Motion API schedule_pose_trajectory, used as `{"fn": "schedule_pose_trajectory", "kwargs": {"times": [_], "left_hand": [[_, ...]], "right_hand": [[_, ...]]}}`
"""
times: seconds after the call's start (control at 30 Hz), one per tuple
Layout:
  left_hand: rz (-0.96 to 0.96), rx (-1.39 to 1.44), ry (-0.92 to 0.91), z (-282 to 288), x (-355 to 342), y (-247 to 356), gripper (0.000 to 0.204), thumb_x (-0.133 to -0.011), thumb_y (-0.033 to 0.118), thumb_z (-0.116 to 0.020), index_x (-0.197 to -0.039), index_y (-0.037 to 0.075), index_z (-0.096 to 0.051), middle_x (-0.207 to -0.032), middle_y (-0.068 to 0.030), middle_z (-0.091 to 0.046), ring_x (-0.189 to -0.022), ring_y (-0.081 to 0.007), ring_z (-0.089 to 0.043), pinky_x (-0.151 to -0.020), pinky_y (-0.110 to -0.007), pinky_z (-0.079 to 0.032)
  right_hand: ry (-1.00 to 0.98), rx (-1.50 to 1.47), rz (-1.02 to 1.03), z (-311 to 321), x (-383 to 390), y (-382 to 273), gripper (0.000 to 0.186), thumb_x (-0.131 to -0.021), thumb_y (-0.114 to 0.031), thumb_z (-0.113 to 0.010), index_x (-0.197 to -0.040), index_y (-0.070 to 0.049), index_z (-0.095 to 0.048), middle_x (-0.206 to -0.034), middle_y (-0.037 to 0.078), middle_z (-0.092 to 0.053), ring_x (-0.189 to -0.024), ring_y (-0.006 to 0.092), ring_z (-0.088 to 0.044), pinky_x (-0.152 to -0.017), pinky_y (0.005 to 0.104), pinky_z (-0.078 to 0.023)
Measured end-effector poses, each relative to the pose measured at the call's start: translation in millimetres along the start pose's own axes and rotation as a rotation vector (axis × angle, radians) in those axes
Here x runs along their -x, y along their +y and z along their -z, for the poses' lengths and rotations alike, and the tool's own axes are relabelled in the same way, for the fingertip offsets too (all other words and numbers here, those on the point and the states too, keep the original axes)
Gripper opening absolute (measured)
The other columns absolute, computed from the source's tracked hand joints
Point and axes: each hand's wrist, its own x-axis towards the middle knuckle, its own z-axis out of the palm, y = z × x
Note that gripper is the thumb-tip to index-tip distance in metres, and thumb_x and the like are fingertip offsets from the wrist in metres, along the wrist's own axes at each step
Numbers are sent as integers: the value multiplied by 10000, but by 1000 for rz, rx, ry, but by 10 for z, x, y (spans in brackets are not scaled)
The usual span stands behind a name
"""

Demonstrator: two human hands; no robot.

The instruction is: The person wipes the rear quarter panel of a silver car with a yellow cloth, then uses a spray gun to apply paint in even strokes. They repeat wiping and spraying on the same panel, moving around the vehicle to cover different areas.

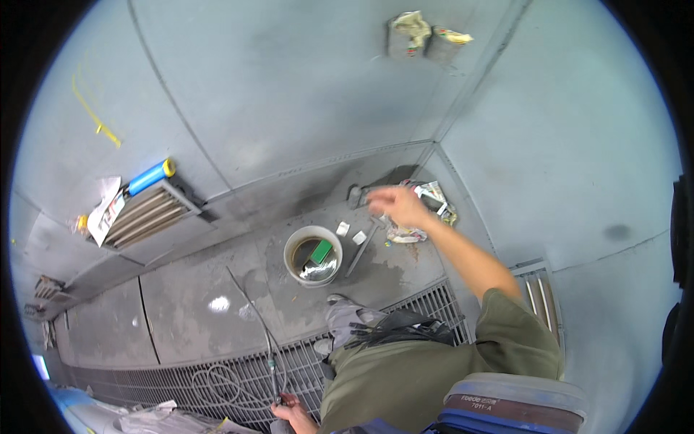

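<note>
Grey, slim wand (270, 351) points forward-left from the left hand (291, 411), curled around its end above floor grating (303, 362); the blurred right hand (392, 204), finger spread unclear, appears near crumpled litter (434, 194).

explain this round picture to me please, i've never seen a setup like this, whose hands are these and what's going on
There's no machine here: these are a person's own bare hands. The single picture comes from a wide fisheye camera on their head, looking down, so straight edges bend near the rim.

The left hand, at the bottom, holds the dark end of a long thin wand. The right hand stretches forward above or beside a crumpled pile; it is blurred, so I can't tell whether its fingers hold anything.

On the grey floor stand a bucket with liquid and a green block inside, and, nearby, two white squares.
</note>
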Motion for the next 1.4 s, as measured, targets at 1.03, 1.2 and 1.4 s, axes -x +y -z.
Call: {"fn": "schedule_pose_trajectory", "kwargs": {"times": [1.03,1.2,1.4], "left_hand": [[-450,-57,160,-1115,964,-1503,360,-957,405,-562,-1098,84,-649,-948,-56,-674,-672,-173,-651,-522,-278,-544],[-488,-100,190,-1290,1019,-1334,228,-965,292,-608,-813,123,-629,-678,1,-603,-481,-123,-524,-426,-266,-413],[-523,-53,280,-799,815,-1160,188,-929,251,-639,-818,101,-660,-724,-13,-618,-570,-139,-577,-478,-303,-431]], "right_hand": [[-455,-1043,640,2718,-1677,-759,402,-1047,-154,-554,-1405,27,-532,-1319,157,-657,-1188,217,-658,-1034,383,-541],[-1009,-1625,19,574,-1240,-702,416,-1051,-168,-425,-1398,28,-544,-1356,184,-636,-1216,303,-647,-1076,429,-512],[-1329,-1491,-311,-1220,-616,-1005,571,-1021,-376,-580,-1406,42,-530,-1363,198,-628,-1256,327,-619,-1070,459,-504]]}}
